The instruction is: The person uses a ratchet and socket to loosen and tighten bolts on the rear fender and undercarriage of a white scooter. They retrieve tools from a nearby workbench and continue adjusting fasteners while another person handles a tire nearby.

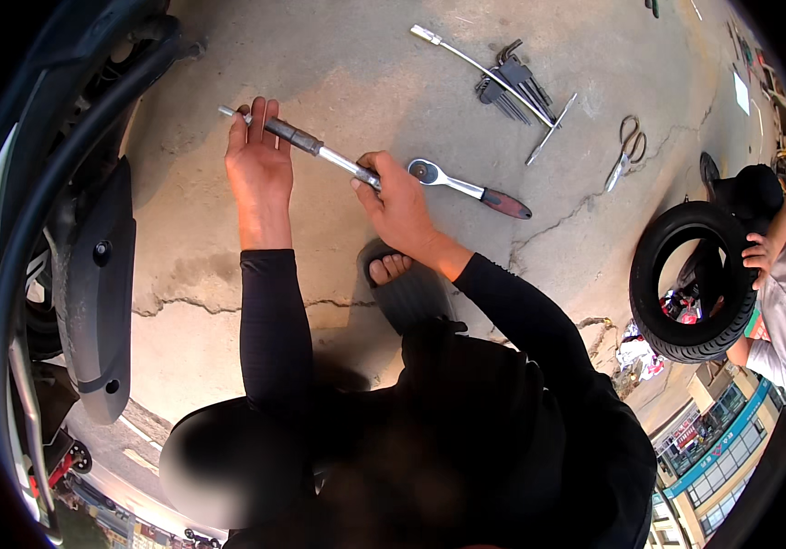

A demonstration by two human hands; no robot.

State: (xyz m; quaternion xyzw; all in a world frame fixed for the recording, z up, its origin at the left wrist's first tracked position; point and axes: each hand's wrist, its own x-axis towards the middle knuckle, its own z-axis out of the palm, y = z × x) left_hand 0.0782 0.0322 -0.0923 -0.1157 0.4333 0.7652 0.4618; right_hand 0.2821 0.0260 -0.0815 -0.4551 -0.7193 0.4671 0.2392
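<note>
Above the ground I hold a long silver socket extension bar (343, 163) with a dark sleeve (294, 136), slanting from upper left to lower right. My right hand (398, 203) is closed around its lower end. Near the thin upper end, my left hand (262, 174) is palm up. Its thumb and index finger seem to pinch the bar while the other fingers stretch out along it. Just right of my right hand, a ratchet wrench (457, 183) with a dark and red handle lies on the concrete.
Farther off lie a T-handle wrench (471, 60), a hex key set (514, 80) and scissors (629, 151). A vehicle's dark side (95, 302) stands at the left. On the right, another person's hand (759, 256) rests on an upright tyre (646, 284). My sandalled foot (391, 268) is below my hands.
</note>
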